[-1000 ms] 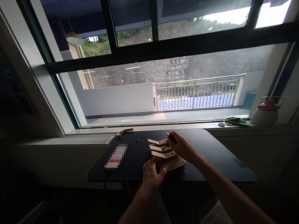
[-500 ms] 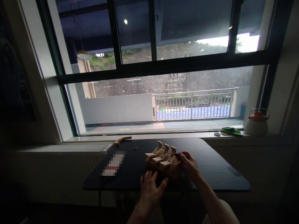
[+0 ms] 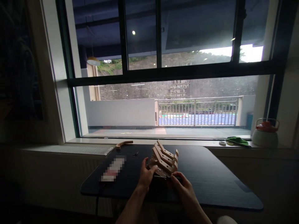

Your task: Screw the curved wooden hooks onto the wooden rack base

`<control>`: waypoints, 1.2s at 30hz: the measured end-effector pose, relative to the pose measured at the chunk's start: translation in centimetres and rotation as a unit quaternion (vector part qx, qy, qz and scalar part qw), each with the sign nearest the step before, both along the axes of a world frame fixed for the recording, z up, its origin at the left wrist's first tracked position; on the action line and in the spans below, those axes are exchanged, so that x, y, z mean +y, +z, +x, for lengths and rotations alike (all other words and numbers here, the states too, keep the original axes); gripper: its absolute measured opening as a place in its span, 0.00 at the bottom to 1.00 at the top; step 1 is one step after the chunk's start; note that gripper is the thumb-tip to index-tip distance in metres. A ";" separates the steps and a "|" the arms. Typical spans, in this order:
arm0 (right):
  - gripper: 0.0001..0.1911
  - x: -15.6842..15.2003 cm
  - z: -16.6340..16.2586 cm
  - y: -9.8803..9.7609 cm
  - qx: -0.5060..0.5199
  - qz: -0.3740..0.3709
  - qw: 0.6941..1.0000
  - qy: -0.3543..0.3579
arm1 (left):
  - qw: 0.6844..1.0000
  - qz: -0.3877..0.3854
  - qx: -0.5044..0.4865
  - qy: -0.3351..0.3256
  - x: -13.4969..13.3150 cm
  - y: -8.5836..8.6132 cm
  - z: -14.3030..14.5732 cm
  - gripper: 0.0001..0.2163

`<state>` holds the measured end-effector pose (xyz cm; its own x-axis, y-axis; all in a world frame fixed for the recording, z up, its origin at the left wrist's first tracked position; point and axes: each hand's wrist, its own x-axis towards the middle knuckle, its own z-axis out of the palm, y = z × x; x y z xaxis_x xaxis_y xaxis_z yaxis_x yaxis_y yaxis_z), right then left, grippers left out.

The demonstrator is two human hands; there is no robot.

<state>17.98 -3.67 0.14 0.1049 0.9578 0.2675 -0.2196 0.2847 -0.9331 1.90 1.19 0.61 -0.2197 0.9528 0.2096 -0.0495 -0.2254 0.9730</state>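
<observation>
A wooden rack (image 3: 161,170) with three curved hook pieces (image 3: 167,158) stands tilted at the front middle of the dark table. My left hand (image 3: 146,176) grips its left end, thumb on the near side and fingers behind. In my right hand (image 3: 183,183) is a screwdriver (image 3: 168,178), its dark handle between thumb and fingers. The thin shaft points left along the rack's near edge; where the tip lies I cannot make out.
A loose curved wooden piece (image 3: 124,143) lies at the table's back left, with small dark screws (image 3: 135,153) near it. A blurred-out object (image 3: 113,169) is at the left. On the windowsill are tape rolls (image 3: 222,143), a green cloth (image 3: 238,141) and a kettle-like jug (image 3: 265,133).
The rack has been turned, its hooks now toward the right. My left hand has come off the table onto its left end. My right hand has moved down and nearer with the screwdriver.
</observation>
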 end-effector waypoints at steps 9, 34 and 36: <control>0.25 2.4 4.5 0.6 -0.018 -0.002 0.999 -0.029 | 0.988 0.151 0.008 0.019 3.8 2.2 0.0 0.24; 0.18 3.9 2.9 -2.1 -0.159 0.108 0.967 -0.168 | 0.994 0.109 -0.005 -0.021 5.2 -3.5 0.6 0.26; 0.18 3.7 2.9 -1.9 -0.162 0.118 0.964 -0.172 | 0.993 0.113 -0.004 -0.019 5.3 -3.6 0.7 0.26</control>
<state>20.84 0.01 -1.78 0.2796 0.7897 0.5460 0.2188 0.5013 -0.8371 2.58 6.45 -3.01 -0.1860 0.8894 0.4175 -0.0696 -0.4358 0.8974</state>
